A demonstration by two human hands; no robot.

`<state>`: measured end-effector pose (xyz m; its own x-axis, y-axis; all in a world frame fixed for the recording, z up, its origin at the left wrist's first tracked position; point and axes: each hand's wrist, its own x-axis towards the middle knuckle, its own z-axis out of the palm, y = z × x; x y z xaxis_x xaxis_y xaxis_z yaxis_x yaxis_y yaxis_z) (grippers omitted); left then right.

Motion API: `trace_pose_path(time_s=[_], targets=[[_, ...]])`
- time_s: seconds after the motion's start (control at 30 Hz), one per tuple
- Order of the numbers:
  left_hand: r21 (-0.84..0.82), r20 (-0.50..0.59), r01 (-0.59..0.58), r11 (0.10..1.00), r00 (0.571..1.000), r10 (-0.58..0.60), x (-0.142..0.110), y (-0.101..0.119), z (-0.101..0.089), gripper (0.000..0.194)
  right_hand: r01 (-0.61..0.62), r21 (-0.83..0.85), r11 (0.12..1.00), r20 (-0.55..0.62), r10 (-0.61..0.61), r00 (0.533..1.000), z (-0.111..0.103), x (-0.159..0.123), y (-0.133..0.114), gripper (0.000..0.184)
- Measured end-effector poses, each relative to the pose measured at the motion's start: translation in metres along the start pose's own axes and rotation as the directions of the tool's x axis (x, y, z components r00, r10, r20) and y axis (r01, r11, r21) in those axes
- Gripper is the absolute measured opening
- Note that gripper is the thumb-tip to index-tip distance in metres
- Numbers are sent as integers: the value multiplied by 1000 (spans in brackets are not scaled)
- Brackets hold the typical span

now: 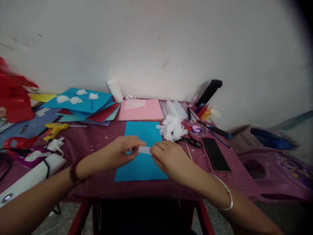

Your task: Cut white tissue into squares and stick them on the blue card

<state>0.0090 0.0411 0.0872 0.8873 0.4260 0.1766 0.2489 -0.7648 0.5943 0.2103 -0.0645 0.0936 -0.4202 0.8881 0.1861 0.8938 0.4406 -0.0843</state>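
A small white paper strip (144,149) stretches between my two hands over a blue sheet of paper (141,171). My left hand (117,151) pinches its left end between thumb and fingers. At the other end, the fingers of my right hand (168,158) are closed on the strip. Just beyond my right hand lies a heap of white paper strips (173,127), touching the blue sheet's upper right side. Black-handled scissors (193,142) rest partly under that heap.
A pink sheet stack (141,112) lies behind the blue sheet. Blue cards with white tufts (93,107), a yellow glue gun (55,130) and a power strip (31,156) are left. To the right are glue sticks (176,109), a phone (215,155) and paint bottles (205,112).
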Motion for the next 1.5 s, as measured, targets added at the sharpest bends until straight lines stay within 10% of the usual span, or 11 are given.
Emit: trace_pose_path(time_s=[0.23, 0.4, 0.6, 0.83, 1.0, 1.5], targets=[[214, -103, 38, 976, 995, -16, -73, 2, 95, 19, -193, 240, 951, 115, 169, 979, 78, -61, -2, 14], [122, -175, 141, 983, 977, -118, -90, 2, 123, 21, -202, 514, 834, 78, 189, 979, 101, -82, 4, 25], [35, -236, 304, 952, 928, -288, -95, -10, 121, 19, -255, 657, 710, 48, 298, 953, 109, -81, 6, 21], [-202, -303, 613, 764, 702, -644, -98, -29, 107, 31, -413, 653, 635, 151, 425, 893, 111, -66, 4, 11], [-329, -263, 666, 669, 616, -743, -94, -31, 101, 27, -503, 616, 607, 201, 496, 845, 113, -57, 5, 11], [-71, -326, 618, 783, 727, -604, -65, -58, 101, 28, -696, 537, 476, 290, 671, 682, 118, -38, 6, 6]])
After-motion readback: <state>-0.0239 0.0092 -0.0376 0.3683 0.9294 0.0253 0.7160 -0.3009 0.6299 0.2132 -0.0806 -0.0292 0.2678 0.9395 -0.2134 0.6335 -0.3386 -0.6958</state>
